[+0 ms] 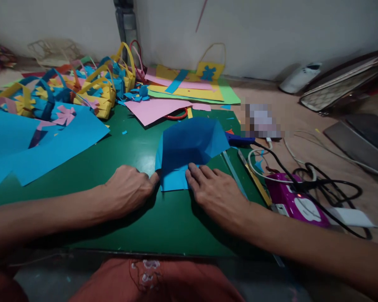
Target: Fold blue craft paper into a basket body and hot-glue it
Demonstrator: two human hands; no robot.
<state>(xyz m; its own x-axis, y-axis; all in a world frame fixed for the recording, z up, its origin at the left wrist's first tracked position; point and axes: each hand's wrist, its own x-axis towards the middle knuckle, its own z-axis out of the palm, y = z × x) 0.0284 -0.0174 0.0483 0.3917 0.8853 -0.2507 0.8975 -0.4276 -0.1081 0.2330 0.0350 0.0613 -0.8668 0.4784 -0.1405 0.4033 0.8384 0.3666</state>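
A sheet of blue paper (192,142), partly folded, stands on the green board in front of me. Its back part rises like an open pocket, and a narrow folded flap lies flat along the near edge. At the paper's lower left corner, my left hand (130,186) is closed, with its fingers curled and the fingertips pinching the edge. My right hand (216,184) grips the right part of the near flap, its bent fingers pressing the paper down onto the board. The right thumb is largely hidden.
Small yellow and blue paper baskets (97,94) crowd the back left, behind large blue sheets (66,142). Pink paper (157,110) partly covers red-handled scissors (178,115). On the right lie a blue glue gun (239,139), a yellow cutter (255,180) and a purple power strip (280,188) with tangled cables.
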